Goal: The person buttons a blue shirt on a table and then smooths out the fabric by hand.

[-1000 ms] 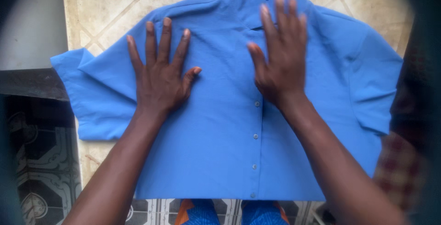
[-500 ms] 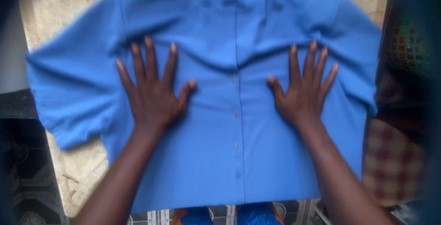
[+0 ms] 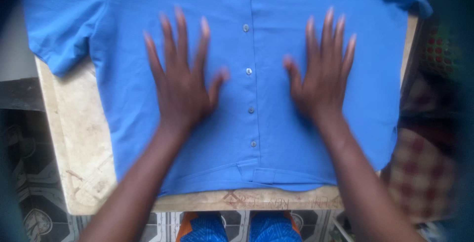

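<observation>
A pale, stained tabletop (image 3: pixel 79 138) carried a blue short-sleeved button-up shirt (image 3: pixel 133 99) spread flat, front side up, its row of small buttons (image 3: pixel 248 71) running down the middle. Bare tabletop showed only on the left side and in a thin strip along the near edge, where faint reddish scrawl marked the wood; the shirt's hem lay just inside that edge, and its right side ran to or past the right edge. The left sleeve (image 3: pixel 57 29) draped over the far left corner. Below the tabletop lay a patterned tile floor (image 3: pixel 24 182), dark on the left, with blue and orange footwear (image 3: pixel 242 227) just under the near edge. A red-and-cream checked cloth (image 3: pixel 419 173) hung beside the right edge, well clear of the hands. The left hand (image 3: pixel 182 84) lay palm down on the shirt left of the buttons, fingers (image 3: pixel 180 34) spread wide and holding nothing. The right hand (image 3: pixel 323 74) lay flat on the shirt right of the buttons, its fingers (image 3: pixel 328 32) less splayed, also holding nothing. Both hands were blurred.
</observation>
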